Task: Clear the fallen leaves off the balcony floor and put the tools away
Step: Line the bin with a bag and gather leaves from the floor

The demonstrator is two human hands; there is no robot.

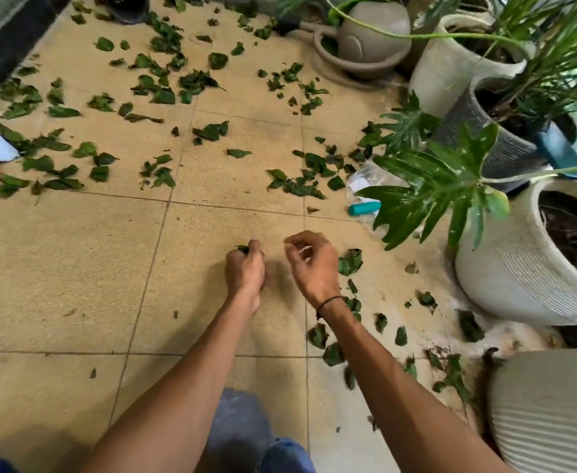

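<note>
**Fallen leaves scattered over the balcony tiles**

Dark green leaves [164,80] are spread flat or curled across the far half of the tan tiled floor [75,268], thickest toward the far edge. A second trail [352,308] is strewn along the right side beside the pots. A small clump of leaves [243,248] is seen gripped in the left hand [245,271]
</note>
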